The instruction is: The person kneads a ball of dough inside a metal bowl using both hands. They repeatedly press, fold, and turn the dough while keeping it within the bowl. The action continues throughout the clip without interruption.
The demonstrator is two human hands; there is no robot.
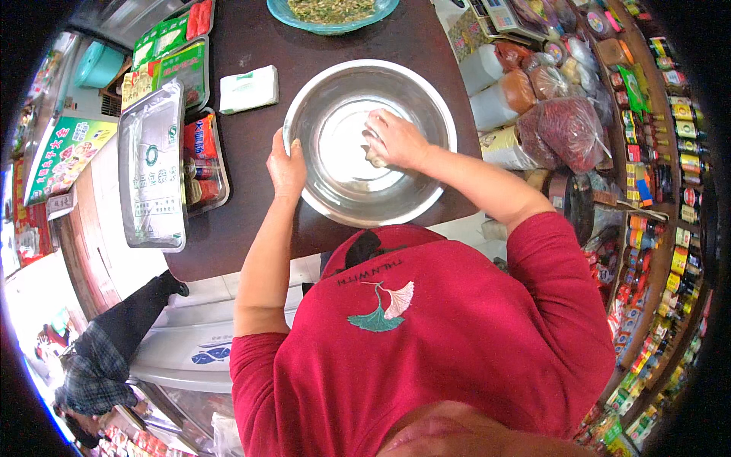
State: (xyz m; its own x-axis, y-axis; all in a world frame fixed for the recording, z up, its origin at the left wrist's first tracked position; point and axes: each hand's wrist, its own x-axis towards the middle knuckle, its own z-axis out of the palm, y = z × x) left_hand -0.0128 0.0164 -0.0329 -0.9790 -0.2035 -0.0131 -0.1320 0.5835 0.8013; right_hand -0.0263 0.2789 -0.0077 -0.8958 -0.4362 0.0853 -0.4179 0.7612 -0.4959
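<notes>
A wide stainless steel basin (348, 197) stands on the dark brown table, near the edge closest to me. My left hand (286, 168) grips its left rim, with the thumb over the inside and the fingers outside. Inside the basin, my right hand (397, 140) is bent low over the bright bottom with its fingers curled. Under those fingers shows a small pale, greyish lump (375, 157). Whether it is dough, cloth or something else I cannot tell, as the fingers hide most of it.
Left of the basin lies a white tissue packet (249, 90), with packaged-food trays (183, 71) beyond and a clear-lidded tray (153, 171) at the table edge. A turquoise bowl of chopped greens (331, 25) sits at the far side. Bagged goods (562, 134) crowd the right; a person (100, 365) bends at lower left.
</notes>
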